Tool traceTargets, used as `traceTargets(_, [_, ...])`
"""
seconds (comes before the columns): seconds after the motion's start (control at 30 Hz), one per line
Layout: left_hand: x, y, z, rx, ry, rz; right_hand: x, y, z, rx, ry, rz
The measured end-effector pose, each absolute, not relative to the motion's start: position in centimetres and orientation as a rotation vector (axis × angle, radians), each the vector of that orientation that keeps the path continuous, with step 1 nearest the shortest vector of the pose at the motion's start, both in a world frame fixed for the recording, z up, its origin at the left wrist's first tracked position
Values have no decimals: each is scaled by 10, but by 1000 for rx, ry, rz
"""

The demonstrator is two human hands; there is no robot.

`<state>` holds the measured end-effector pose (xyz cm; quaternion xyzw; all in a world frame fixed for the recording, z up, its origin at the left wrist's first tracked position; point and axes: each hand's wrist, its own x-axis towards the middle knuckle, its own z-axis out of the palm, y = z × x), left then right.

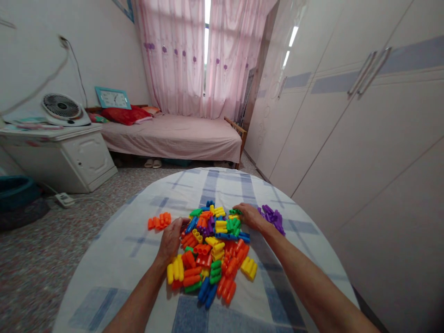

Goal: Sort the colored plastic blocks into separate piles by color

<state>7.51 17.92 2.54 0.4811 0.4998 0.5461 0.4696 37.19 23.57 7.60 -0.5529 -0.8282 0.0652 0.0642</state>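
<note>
green plastic blocks [235, 212] sat by the fingertips of the right hand [249, 216], which curled over the far right side of the mixed heap [218, 252]; the left hand [172, 238] bordered its left side, fingers extended. whether either pinched anything, i could not tell. the two probably flanked the heap so pieces were within reach. it covered the middle of the worktop [104, 263]; orange blocks [159, 221] lay toward the left edge, purple blocks [274, 217] toward the right, seemingly set apart by colour. lower layers were buried, fingertips partly hidden, the near edge cut off.

Pink curtains [176, 60] behind bed [173, 136]; white wardrobe [347, 134]; speckled floor [128, 182].
</note>
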Motion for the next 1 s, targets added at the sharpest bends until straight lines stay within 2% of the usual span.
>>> traceTargets(0.17, [74, 182, 20, 1189, 1189, 1353, 386, 196, 88, -1636, -2250, 126])
traceTargets(0.4, [71, 184, 15, 1228, 1194, 1338, 436, 86, 90, -1692, -2124, 292])
traceTargets(0.53, [73, 182, 19, 1182, 1212, 1342, 460, 55, 75, -1784, -2088, 370])
traceTargets(0.77, [73, 182, 22, 1195, 1203, 1335, 474, 115, 41, -1951, -1623, 228])
traceTargets(1.0, [75, 178, 29, 1168, 1249, 1315, 447, 179, 22, -2057, -1625, 38])
